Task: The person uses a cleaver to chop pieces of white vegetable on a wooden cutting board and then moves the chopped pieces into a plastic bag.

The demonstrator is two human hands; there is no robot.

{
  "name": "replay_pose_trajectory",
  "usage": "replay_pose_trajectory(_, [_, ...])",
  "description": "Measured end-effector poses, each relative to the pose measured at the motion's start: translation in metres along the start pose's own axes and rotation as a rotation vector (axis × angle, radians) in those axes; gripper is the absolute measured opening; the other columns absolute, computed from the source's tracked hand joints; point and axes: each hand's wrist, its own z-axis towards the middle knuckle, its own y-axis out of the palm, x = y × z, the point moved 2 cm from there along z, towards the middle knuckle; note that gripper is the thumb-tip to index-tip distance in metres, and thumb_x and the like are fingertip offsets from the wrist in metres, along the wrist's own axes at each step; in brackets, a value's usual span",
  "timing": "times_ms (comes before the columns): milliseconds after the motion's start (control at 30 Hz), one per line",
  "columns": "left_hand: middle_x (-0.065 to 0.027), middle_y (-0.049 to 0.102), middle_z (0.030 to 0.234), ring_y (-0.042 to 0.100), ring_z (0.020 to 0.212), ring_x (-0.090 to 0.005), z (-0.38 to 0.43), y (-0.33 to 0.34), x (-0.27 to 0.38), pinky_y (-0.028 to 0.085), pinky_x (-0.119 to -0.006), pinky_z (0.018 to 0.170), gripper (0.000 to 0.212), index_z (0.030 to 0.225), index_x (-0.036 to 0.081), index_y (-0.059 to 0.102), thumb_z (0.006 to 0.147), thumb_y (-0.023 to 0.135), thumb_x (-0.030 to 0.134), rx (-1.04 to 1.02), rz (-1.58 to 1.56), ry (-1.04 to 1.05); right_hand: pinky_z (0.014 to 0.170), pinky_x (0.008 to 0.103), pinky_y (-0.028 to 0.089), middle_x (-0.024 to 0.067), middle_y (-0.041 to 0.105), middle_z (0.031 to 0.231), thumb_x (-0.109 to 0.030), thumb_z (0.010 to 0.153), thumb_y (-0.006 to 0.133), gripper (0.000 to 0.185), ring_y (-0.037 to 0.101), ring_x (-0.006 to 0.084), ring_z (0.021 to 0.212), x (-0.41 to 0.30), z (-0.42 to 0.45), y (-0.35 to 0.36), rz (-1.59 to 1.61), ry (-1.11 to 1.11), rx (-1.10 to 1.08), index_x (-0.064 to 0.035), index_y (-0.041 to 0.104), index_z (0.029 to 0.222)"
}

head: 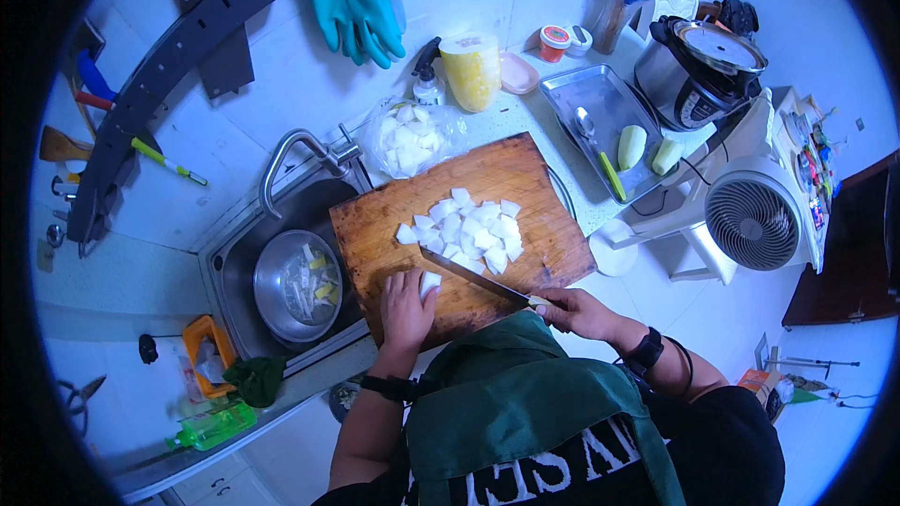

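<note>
On the worn wooden cutting board (365,225) my left hand (408,313) steadies a white vegetable piece (429,282) between thumb and fingers. My right hand (573,310) grips a kitchen knife (478,279) by its handle at the board's near edge. The blade points away to the left, its tip between the held piece and a heap of white vegetable chunks (471,228). A clear plastic bag (408,137) with more white chunks lies beyond the board's far left edge.
A metal bowl (261,295) holding peelings stands in the sink (235,295), under the faucet (271,169). Right of the board is a metal tray (562,81) with peeled pale-green vegetable pieces (632,147), a spoon (583,121) and a green-handled tool (612,176). Beyond are a pressure cooker (675,95) and a fan (751,214).
</note>
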Motion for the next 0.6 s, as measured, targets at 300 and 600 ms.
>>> replay_pose_trajectory(300, [-0.0171,0.055,0.095,0.054,0.091,-0.0361,-0.006,0.011,-0.007,0.044,-0.042,0.080,0.011,0.091,0.000,0.060,0.082,0.060,0.006,0.115,-0.229,0.065,0.091,0.0369,0.047,0.0195,0.064,0.112,-0.036,0.095,0.052,0.045,0.062,0.0308,0.101,-0.016,-0.012,0.001,-0.325,-0.141,-0.025,-0.0041,0.054,0.127])
replay_pose_trajectory(600, [-0.0149,0.059,0.096,0.057,0.091,-0.0338,-0.008,0.017,-0.010,0.045,-0.040,0.080,0.010,0.090,0.001,0.062,0.081,0.062,0.007,0.169,-0.292,0.056,0.089,0.0388,0.046,0.0219,0.063,0.109,-0.031,0.097,0.049,0.039,0.061,0.0341,0.100,-0.003,0.025,0.014,-0.348,-0.185,-0.003,-0.0044,0.053,0.125])
